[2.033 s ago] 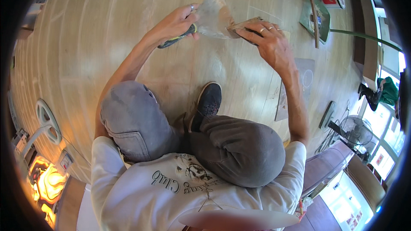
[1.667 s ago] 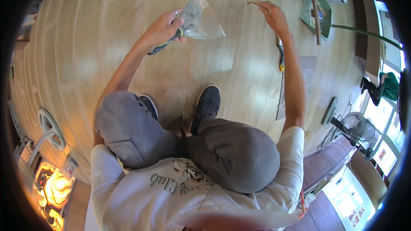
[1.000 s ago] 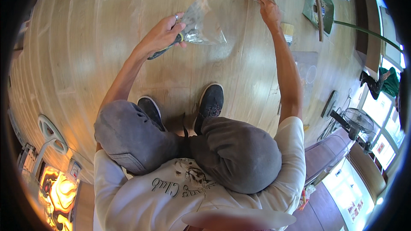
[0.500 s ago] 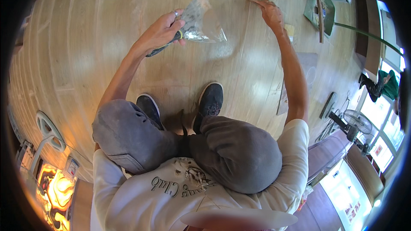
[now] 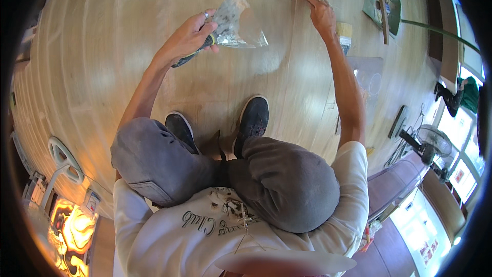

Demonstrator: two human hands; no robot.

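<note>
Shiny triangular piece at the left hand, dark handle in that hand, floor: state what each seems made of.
Triangular piece: polished metal or clear plastic, I can't tell which; glossy, with bright glints.
Dark handle: probably matte plastic or rubber, black with a yellow-green band.
Floor: wood or wood-look laminate, satin, judging by grain, seams and soft reflections.
</note>
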